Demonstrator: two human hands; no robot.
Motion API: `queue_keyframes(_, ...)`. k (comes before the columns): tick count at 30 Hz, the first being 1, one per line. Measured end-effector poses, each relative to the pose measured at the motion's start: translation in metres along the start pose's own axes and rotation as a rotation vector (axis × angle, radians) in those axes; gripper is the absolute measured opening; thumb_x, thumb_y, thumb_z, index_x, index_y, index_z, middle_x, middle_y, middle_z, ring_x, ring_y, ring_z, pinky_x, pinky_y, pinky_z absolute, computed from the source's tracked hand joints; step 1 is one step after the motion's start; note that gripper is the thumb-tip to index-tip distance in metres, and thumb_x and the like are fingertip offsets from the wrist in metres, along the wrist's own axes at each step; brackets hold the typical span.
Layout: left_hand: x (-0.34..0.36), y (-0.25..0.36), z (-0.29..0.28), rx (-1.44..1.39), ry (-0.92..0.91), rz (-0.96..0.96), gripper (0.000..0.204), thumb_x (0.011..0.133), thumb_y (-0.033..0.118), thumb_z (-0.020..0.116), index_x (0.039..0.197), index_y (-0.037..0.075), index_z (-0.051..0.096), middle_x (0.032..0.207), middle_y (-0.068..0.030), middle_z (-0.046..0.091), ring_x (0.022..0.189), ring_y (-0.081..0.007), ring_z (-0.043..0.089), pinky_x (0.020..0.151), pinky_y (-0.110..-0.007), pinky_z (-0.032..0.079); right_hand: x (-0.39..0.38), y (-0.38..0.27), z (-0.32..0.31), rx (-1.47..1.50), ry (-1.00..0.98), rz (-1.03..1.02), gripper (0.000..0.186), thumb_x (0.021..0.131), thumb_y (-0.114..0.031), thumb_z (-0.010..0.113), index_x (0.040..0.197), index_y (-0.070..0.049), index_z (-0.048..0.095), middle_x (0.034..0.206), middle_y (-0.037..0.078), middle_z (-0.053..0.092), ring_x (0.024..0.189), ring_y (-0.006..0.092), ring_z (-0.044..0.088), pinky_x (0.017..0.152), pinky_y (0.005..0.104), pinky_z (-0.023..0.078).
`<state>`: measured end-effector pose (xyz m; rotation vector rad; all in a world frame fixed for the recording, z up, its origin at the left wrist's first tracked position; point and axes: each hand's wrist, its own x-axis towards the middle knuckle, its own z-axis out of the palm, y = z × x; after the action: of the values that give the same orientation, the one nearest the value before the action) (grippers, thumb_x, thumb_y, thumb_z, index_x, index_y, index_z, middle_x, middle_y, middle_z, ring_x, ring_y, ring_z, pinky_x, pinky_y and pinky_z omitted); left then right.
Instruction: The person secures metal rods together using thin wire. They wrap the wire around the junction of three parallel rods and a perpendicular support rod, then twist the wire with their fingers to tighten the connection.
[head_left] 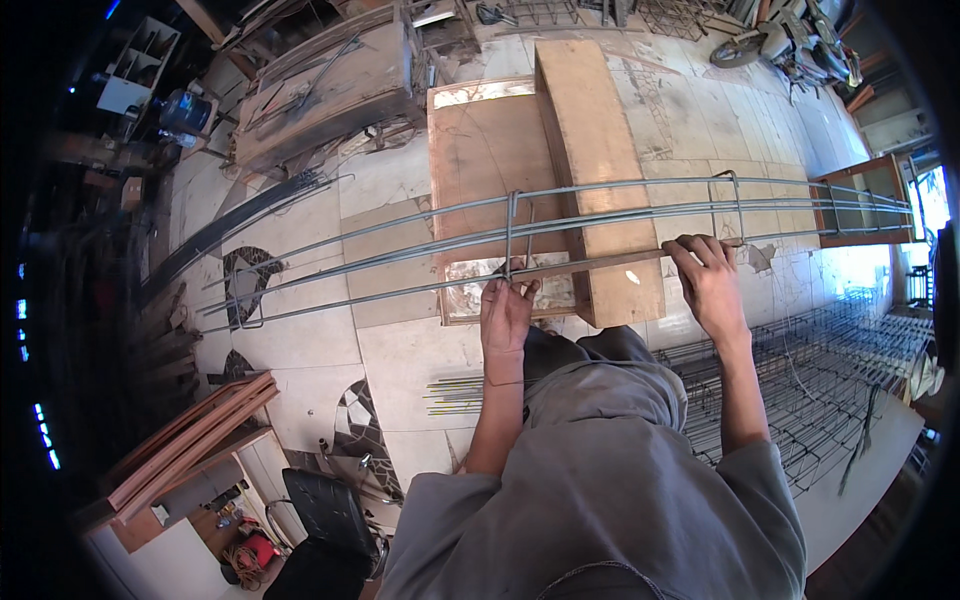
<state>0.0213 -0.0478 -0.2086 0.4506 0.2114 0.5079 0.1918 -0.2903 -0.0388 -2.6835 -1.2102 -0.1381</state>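
A long cage of grey steel rods (420,243) runs across in front of me, with rectangular wire stirrups around it at intervals. My left hand (508,315) pinches the lower corner of the middle stirrup (511,230), where it meets the nearest rod. Along that rod lies a thin brown wooden stick (610,263), reaching from my left fingers to my right hand (708,280). The fingers of my right hand are closed over the stick and the rod from above. Further right stands another stirrup (727,205), close past the right fingertips. My fingers partly hide both contact points.
Beneath the cage are a long wooden box (590,120) and a shallow wooden tray (480,130); a wooden stand (860,205) is under its right end. Finished rod cages (800,380) lie lower right. A black chair (322,525) stands lower left, a motorcycle (790,45) far right.
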Motion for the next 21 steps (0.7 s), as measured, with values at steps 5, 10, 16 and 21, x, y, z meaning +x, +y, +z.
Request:
queue_keyframes(5,-0.001,0.000,0.005,-0.034,0.084,0.056,0.022,0.100,0.014,0.063,0.122,0.014,0.064,0.125,-0.0032,0.065,0.115,-0.0193,0.060,0.100,-0.048,0.049,0.003,-0.001,-0.003,0.003,-0.005,-0.009,0.034,0.084,-0.004,0.066,0.117,-0.012,0.069,0.113,0.004,0.066,0.111,0.0252,0.061,0.096,0.0460,0.046)
queue_keyframes(10,-0.001,0.002,0.012,-0.032,0.131,0.122,0.025,0.095,0.003,0.067,0.119,0.010,0.062,0.110,-0.0015,0.069,0.106,-0.0173,0.064,0.098,-0.044,0.052,0.004,-0.002,-0.003,0.002,-0.004,-0.002,0.036,0.084,-0.003,0.066,0.118,-0.012,0.070,0.112,0.004,0.066,0.109,0.0259,0.061,0.095,0.0463,0.046)
queue_keyframes(16,0.001,-0.002,0.023,0.098,0.175,0.225,0.028,0.092,-0.005,0.069,0.116,0.006,0.062,0.101,-0.0027,0.069,0.100,-0.0154,0.066,0.105,-0.037,0.050,0.005,-0.003,-0.005,-0.012,-0.014,-0.014,0.037,0.083,-0.002,0.066,0.118,-0.012,0.071,0.112,0.004,0.066,0.108,0.0265,0.061,0.093,0.0454,0.046)
queue_keyframes(21,0.004,-0.012,0.026,-0.002,0.151,0.255,0.025,0.093,-0.004,0.067,0.116,0.005,0.062,0.102,-0.0028,0.069,0.103,-0.0156,0.066,0.108,-0.038,0.048,0.004,-0.001,-0.003,-0.001,-0.014,-0.011,0.036,0.083,-0.002,0.066,0.117,-0.012,0.071,0.112,0.005,0.066,0.108,0.0265,0.061,0.093,0.0443,0.046)
